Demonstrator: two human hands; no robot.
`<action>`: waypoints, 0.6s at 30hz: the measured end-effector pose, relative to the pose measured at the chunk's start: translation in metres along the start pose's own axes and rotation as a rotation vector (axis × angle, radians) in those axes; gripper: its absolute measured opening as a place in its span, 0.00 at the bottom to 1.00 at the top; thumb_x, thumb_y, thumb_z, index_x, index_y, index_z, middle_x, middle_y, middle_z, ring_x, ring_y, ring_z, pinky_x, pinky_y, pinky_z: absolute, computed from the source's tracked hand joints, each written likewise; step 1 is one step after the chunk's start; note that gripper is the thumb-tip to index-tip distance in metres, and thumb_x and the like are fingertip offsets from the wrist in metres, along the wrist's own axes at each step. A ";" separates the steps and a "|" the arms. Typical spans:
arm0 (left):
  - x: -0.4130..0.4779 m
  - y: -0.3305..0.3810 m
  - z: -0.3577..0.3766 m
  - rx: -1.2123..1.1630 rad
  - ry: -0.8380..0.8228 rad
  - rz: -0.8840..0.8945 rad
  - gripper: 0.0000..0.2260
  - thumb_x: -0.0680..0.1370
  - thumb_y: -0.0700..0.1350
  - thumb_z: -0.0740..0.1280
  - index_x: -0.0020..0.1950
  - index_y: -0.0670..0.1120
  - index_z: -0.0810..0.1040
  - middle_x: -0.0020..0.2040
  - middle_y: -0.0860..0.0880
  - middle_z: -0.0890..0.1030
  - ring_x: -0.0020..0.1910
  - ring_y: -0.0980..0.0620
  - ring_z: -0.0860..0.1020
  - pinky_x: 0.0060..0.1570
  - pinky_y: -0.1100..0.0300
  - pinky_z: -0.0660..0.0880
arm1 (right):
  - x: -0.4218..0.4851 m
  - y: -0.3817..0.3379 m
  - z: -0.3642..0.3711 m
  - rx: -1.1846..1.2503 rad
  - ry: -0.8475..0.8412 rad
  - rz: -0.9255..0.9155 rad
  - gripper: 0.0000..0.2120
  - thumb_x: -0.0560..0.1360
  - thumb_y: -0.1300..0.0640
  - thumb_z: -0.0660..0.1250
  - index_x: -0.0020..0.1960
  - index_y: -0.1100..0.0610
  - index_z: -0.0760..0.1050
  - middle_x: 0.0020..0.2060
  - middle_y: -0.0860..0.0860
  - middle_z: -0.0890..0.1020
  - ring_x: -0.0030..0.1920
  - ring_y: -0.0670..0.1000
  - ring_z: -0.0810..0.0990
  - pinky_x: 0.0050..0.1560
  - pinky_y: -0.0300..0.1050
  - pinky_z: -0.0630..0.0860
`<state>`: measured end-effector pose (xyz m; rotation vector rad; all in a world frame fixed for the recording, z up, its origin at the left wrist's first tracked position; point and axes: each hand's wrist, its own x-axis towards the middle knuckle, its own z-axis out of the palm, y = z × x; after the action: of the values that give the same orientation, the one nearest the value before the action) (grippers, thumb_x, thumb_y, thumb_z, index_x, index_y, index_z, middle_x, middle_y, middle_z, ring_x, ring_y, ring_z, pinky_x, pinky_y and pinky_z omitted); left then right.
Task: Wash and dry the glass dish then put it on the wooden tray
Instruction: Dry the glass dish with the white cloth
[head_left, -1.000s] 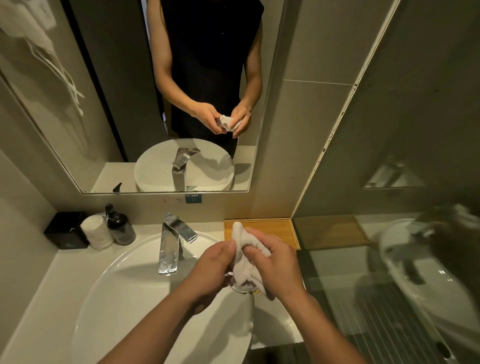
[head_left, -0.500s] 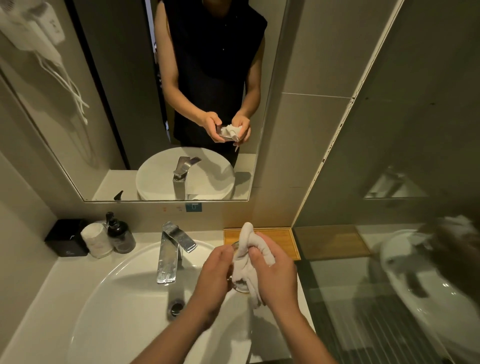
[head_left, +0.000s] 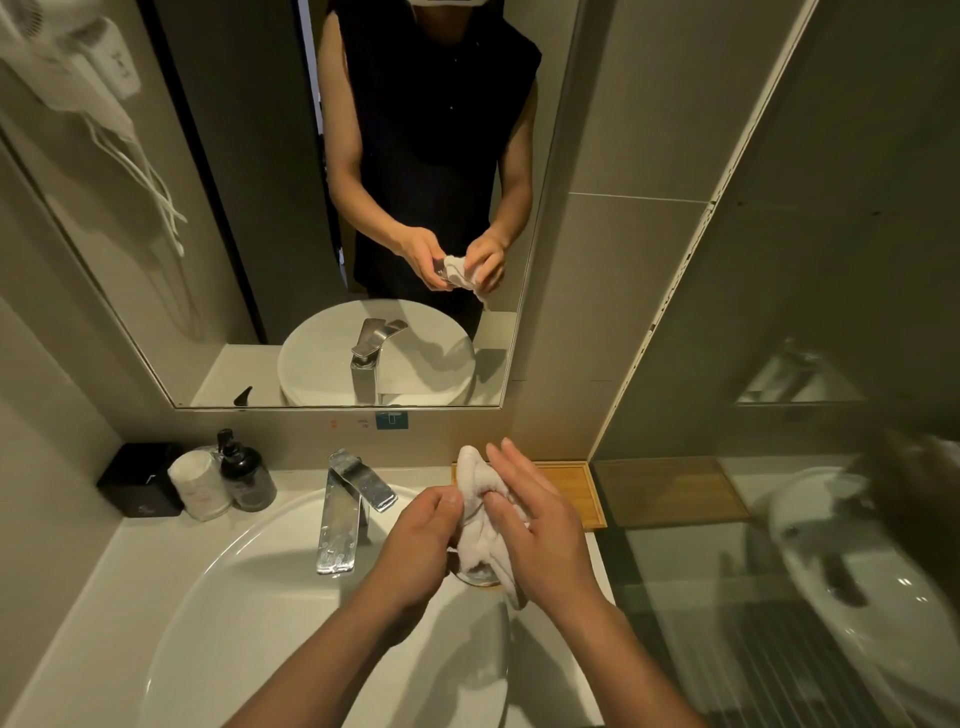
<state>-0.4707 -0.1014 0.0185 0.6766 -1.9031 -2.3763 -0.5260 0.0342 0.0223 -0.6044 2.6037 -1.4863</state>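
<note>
Over the right side of the white basin (head_left: 249, 597), my left hand (head_left: 415, 545) grips the small glass dish (head_left: 475, 576); only its lower rim shows under a white cloth (head_left: 483, 525). My right hand (head_left: 535, 535) presses the cloth into and around the dish, its fingers partly spread. The cloth's end sticks up above my hands. Behind my hands the wooden tray (head_left: 576, 493) lies on the counter against the wall, partly hidden by them.
A chrome tap (head_left: 348, 514) stands at the basin's back. At the left rear are a black box (head_left: 140, 488), a white roll (head_left: 200, 486) and a dark pump bottle (head_left: 247, 478). A mirror (head_left: 260, 208) hangs above; a glass partition (head_left: 779, 519) closes off the right.
My head has tilted up, so the hands sit lower in view. My right hand's fingers have opened out over the cloth, and the cloth has turned around the dish.
</note>
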 end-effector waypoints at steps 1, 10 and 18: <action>0.000 -0.001 0.001 -0.002 0.015 0.007 0.14 0.86 0.49 0.57 0.58 0.44 0.79 0.55 0.36 0.85 0.53 0.35 0.83 0.54 0.39 0.79 | 0.000 0.000 0.000 0.044 0.004 0.008 0.22 0.82 0.53 0.66 0.73 0.36 0.71 0.75 0.35 0.70 0.73 0.35 0.69 0.72 0.39 0.71; -0.015 -0.020 0.038 -0.262 0.260 0.078 0.12 0.85 0.51 0.57 0.61 0.51 0.78 0.58 0.47 0.85 0.56 0.48 0.84 0.57 0.49 0.79 | -0.018 -0.010 0.030 0.333 0.414 0.268 0.18 0.83 0.54 0.66 0.72 0.44 0.76 0.66 0.40 0.81 0.65 0.43 0.78 0.60 0.30 0.75; 0.003 0.024 -0.007 0.066 -0.220 -0.121 0.12 0.85 0.47 0.58 0.55 0.43 0.80 0.39 0.49 0.85 0.37 0.49 0.82 0.39 0.53 0.79 | 0.003 0.011 -0.009 0.198 0.004 0.106 0.20 0.81 0.61 0.67 0.69 0.44 0.78 0.62 0.36 0.82 0.63 0.35 0.79 0.61 0.32 0.76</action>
<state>-0.4771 -0.1153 0.0389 0.5699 -2.0896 -2.5680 -0.5341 0.0452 0.0180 -0.4365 2.4097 -1.6840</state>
